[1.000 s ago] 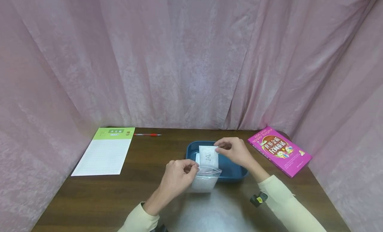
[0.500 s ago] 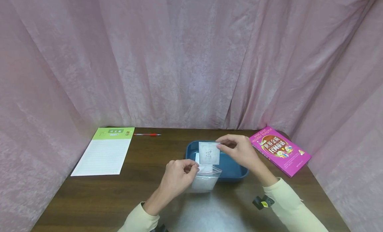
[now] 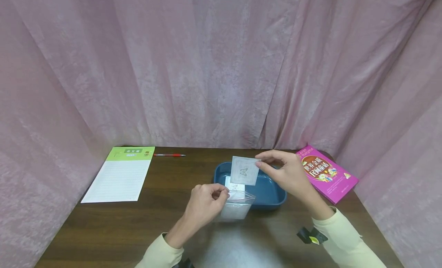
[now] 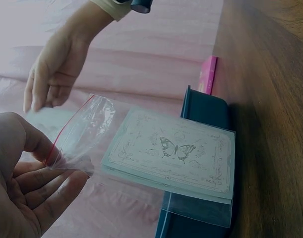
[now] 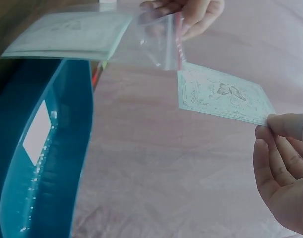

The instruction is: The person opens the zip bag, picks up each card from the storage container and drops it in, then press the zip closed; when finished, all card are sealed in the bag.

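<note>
My left hand pinches the top edge of a clear zip bag with a red seal line. Inside the bag lies a small stack of pale square cards, the front one printed with a butterfly. Between thumb and fingers, my right hand holds one square butterfly card by its corner, above the bag's mouth and apart from the stack. Below both hands stands a blue tray, with a white piece lying in it.
A green-topped writing pad lies at the left of the wooden table, with a red pen beside it. At the right is a pink book, partly behind the right hand. Pink curtains hang behind.
My right hand has drawn the butterfly card up and to the right, out of the bag's mouth, and the card has tilted. The left hand and bag have stayed nearly still.
</note>
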Demonstrator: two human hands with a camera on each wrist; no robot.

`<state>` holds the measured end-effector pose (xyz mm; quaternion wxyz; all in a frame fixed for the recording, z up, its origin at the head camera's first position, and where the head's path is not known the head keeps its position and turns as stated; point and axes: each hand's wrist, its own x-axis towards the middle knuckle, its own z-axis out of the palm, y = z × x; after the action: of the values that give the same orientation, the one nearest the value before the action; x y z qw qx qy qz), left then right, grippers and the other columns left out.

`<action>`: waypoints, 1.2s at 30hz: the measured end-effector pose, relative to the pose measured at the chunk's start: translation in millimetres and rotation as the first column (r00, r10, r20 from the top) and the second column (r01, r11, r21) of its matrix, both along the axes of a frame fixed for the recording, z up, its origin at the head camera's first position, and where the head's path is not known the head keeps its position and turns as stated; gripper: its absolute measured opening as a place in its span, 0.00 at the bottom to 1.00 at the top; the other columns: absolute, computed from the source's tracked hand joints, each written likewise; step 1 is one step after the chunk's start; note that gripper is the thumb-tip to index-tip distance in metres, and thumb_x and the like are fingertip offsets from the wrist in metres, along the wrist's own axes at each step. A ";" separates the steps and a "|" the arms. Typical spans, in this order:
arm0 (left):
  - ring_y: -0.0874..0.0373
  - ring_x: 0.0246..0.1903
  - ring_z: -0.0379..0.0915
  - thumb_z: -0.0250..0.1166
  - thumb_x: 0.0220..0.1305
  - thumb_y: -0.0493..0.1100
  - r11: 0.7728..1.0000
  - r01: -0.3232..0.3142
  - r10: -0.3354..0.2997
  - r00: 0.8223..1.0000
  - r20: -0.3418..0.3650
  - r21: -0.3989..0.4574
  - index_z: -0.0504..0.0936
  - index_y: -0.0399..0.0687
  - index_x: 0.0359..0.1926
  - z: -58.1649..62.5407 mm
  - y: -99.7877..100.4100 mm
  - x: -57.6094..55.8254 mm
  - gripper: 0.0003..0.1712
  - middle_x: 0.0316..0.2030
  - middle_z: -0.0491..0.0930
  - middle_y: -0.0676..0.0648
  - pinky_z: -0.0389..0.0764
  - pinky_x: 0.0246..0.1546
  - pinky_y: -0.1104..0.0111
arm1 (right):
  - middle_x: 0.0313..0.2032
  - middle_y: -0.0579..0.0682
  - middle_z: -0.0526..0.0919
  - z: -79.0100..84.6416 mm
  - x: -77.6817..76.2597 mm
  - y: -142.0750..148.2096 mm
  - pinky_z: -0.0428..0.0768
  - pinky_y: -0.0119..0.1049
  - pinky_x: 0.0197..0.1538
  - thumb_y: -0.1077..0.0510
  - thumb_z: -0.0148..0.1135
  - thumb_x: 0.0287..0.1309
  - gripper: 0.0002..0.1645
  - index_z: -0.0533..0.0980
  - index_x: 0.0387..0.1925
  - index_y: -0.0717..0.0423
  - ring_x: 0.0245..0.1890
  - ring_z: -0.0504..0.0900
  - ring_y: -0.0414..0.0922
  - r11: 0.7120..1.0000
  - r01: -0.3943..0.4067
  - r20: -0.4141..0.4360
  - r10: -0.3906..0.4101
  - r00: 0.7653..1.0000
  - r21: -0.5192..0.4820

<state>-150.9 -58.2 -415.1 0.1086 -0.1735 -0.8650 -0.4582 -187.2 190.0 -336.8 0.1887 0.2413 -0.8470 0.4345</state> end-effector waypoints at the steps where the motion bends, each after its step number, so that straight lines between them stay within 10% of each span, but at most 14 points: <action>1: 0.70 0.25 0.81 0.65 0.65 0.38 1.000 0.000 0.000 1.000 -0.002 0.000 0.90 0.39 0.35 -0.1 0.0 -0.2 0.09 0.27 0.89 0.50 0.80 0.27 0.74 | 0.37 0.43 0.90 0.9 1.4 0.3 0.84 0.31 0.36 0.60 0.75 0.57 0.09 0.88 0.41 0.52 0.33 0.86 0.38 1.000 -0.006 -0.008 0.006 1.000 -0.008; 36: 0.68 0.27 0.82 0.65 0.66 0.38 1.000 0.005 -0.005 1.000 0.016 0.000 0.91 0.40 0.37 0.9 1.3 -0.5 0.09 0.31 0.90 0.48 0.81 0.29 0.75 | 0.35 0.43 0.89 -12.6 31.9 5.1 0.83 0.32 0.36 0.67 0.74 0.55 0.12 0.86 0.40 0.51 0.30 0.85 0.39 0.994 -0.019 -0.011 0.018 1.000 -0.105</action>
<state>-151.4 -56.9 -414.2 0.1006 -0.1719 -0.8654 -0.4599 -155.4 195.2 -349.4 0.2014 0.2409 -0.8196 0.4791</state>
